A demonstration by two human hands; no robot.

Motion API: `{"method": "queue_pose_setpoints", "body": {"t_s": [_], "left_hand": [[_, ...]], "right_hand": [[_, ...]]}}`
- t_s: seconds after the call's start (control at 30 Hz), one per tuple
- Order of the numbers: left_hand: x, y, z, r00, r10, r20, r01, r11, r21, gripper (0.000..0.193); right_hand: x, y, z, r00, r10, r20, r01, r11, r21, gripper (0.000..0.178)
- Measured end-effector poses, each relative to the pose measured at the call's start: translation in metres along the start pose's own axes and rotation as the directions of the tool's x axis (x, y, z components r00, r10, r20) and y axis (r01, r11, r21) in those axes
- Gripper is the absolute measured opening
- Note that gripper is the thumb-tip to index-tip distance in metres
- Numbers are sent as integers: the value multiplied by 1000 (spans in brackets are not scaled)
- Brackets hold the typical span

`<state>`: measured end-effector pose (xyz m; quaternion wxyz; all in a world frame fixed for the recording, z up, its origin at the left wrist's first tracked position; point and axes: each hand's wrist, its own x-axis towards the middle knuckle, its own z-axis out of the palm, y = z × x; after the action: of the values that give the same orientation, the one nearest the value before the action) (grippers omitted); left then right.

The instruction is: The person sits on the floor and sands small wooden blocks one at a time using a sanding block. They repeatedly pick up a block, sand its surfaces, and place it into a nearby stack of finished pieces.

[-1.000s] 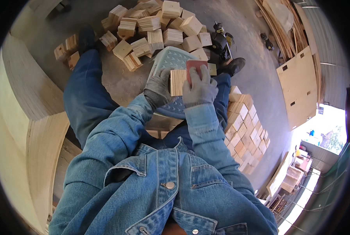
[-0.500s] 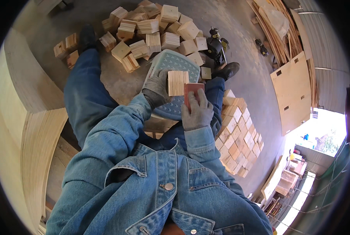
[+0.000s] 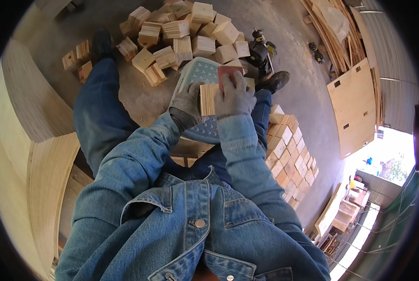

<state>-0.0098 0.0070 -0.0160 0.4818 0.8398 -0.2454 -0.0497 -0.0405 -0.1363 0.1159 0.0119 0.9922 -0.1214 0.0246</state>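
Note:
My left hand (image 3: 185, 107), in a grey glove, grips a plywood block (image 3: 207, 101) from its left side above a light blue plastic stool (image 3: 203, 68). Layered ply lines run along the block's upward face. In my gloved right hand (image 3: 237, 98) is a flat reddish sanding block (image 3: 228, 75), fingers closed over it. The sanding block sits at the far right edge of the plywood block, and my right hand covers part of the wood. Whether the two touch is hard to make out.
Loose wooden blocks (image 3: 175, 29) lie heaped on the floor beyond the stool. Stacked blocks (image 3: 291, 154) stand right of my leg. Near my right shoe is a black power tool (image 3: 261, 54). Large plywood sheets (image 3: 50, 173) rise at left, and a panel (image 3: 352, 105) leans at right.
My right hand has pushed the sanding block away from me, up along the plywood block's right side. My left hand keeps its grip in nearly the same place.

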Motion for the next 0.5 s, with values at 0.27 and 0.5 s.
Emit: {"method": "queue_pose_setpoints", "body": {"t_s": [0.27, 0.5], "left_hand": [[1, -9, 1, 995, -21, 99, 7, 991, 136, 90], [1, 12, -18, 996, 6, 92, -24, 980, 195, 93]], "right_hand": [[-17, 2, -7, 1000, -13, 23, 13, 1000, -3, 55], [-105, 21, -5, 999, -24, -28, 27, 993, 115, 55]]}}
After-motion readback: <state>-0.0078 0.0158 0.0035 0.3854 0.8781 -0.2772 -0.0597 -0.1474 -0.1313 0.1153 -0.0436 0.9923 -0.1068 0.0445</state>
